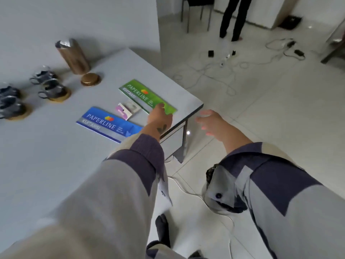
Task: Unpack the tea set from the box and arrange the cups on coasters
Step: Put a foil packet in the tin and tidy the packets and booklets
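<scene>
Several dark glass tea cups stand on the grey table [56,156] at the far left. One cup [53,89] sits on a round wooden coaster [61,98], another cup [11,107] rests on a coaster [20,114] at the frame's left edge, and a third cup [42,75] stands behind them. My left hand [159,119] reaches over the table's right corner, fingertips on the green booklet [147,96]; whether it grips the booklet is unclear. My right hand [211,122] hovers open past the table edge, above the floor, holding nothing. No box is in view.
A tall bronze canister [73,57] stands at the back with its round lid [90,79] beside it. A blue booklet [108,123] and small packets [127,110] lie near the corner. Cables [224,62] trail over the tiled floor; a person's legs [233,17] stand beyond.
</scene>
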Action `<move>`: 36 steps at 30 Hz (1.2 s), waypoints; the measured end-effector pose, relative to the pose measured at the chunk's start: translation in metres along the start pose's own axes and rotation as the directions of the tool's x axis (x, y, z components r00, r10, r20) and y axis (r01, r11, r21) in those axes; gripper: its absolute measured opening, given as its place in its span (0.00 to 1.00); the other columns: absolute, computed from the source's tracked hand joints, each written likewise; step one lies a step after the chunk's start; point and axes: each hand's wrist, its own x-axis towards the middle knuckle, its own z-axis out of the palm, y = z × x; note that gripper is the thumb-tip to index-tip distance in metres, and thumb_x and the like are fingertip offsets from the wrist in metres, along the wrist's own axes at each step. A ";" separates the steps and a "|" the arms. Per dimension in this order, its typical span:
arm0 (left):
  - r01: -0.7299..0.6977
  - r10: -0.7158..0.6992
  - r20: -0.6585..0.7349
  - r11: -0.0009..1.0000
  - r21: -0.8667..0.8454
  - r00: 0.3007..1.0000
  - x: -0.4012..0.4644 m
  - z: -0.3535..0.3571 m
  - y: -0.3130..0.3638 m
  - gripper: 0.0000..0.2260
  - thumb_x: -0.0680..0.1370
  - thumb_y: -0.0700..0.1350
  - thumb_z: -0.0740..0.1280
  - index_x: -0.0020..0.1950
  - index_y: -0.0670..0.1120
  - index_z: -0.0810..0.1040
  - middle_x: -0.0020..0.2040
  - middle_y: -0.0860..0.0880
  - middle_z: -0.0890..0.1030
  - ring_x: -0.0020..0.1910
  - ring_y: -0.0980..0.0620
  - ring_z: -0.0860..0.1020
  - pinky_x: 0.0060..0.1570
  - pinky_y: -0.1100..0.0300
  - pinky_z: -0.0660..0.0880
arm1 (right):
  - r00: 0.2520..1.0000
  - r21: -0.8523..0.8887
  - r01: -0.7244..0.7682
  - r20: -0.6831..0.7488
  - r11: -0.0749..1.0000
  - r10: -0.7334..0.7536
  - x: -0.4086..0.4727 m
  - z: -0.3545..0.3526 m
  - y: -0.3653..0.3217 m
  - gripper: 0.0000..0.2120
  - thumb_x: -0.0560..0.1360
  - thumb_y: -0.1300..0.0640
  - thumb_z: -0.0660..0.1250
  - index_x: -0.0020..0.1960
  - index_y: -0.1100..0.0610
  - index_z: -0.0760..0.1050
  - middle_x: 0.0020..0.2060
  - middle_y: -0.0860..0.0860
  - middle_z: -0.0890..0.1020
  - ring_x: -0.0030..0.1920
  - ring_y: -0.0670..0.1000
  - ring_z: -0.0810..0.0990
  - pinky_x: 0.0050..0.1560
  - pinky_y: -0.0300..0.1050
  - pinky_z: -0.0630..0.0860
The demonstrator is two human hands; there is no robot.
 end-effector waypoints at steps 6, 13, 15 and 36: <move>0.192 -0.191 -0.133 0.981 -0.009 0.972 0.030 -0.083 -0.068 0.21 0.78 0.42 0.61 0.70 0.43 0.66 0.67 0.41 0.72 0.65 0.40 0.71 0.63 0.51 0.71 | 0.978 -0.161 0.170 0.147 0.972 -0.147 0.034 0.092 -0.074 0.21 0.76 0.56 0.67 0.67 0.58 0.71 0.44 0.52 0.76 0.42 0.50 0.74 0.37 0.38 0.69; 0.404 -0.380 -0.155 0.898 0.174 0.912 0.070 -0.130 -0.150 0.28 0.75 0.49 0.69 0.71 0.43 0.63 0.69 0.41 0.65 0.68 0.40 0.65 0.60 0.51 0.70 | 0.958 -0.492 0.278 0.201 0.825 -0.203 0.085 0.191 -0.105 0.23 0.75 0.50 0.66 0.67 0.57 0.70 0.62 0.55 0.77 0.60 0.58 0.77 0.57 0.46 0.74; 0.421 -0.397 -0.143 0.879 0.223 0.906 0.077 -0.136 -0.167 0.33 0.74 0.53 0.70 0.74 0.43 0.60 0.71 0.41 0.63 0.70 0.41 0.61 0.65 0.49 0.66 | 0.967 -0.594 0.252 0.130 0.764 -0.218 0.097 0.213 -0.105 0.28 0.71 0.41 0.67 0.65 0.56 0.70 0.62 0.56 0.76 0.61 0.59 0.75 0.60 0.53 0.74; 0.460 -0.478 -0.133 0.675 0.577 0.868 0.123 -0.162 -0.181 0.53 0.57 0.61 0.79 0.73 0.42 0.58 0.67 0.43 0.62 0.68 0.44 0.61 0.66 0.48 0.64 | 0.993 -0.464 0.070 -0.048 0.883 -0.103 0.185 0.210 -0.145 0.29 0.68 0.51 0.75 0.64 0.61 0.68 0.63 0.58 0.76 0.62 0.59 0.77 0.60 0.52 0.74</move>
